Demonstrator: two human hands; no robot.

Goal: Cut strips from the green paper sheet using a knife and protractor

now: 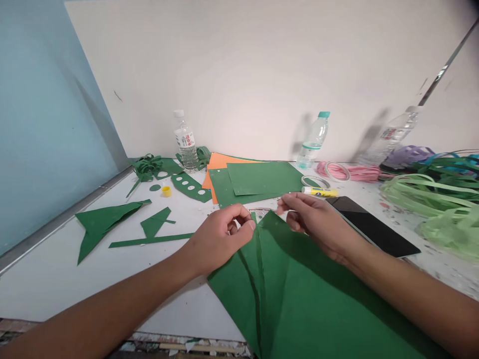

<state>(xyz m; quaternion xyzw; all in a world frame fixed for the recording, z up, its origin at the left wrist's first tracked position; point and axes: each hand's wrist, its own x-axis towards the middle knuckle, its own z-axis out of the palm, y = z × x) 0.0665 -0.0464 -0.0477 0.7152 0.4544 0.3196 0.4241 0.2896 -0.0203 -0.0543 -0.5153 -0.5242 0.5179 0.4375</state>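
Green paper sheet (299, 294) is lying under both my hands, folded to a point. I am pinching its tip with my left hand (220, 237), fingers closed; my right hand (316, 219) is resting half-curled on the fold beside it. Uneven pressure could skew or tear the crease.

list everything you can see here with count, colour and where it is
big paper sheet: 1, green, folded, front centre under the hands
paper stack: green on orange, centre back
paper scraps: several, green, left
bottle cap: 1, yellow, left back
water bottles: 3, clear, along wall
glue stick: 1, yellow, right of stack
tape roll: 1, clear, behind glue stick
phone: 1, black, right
paper strips: piles, pink, purple, green, right
left hand: pinching sheet tip
right hand: fingers at sheet tip
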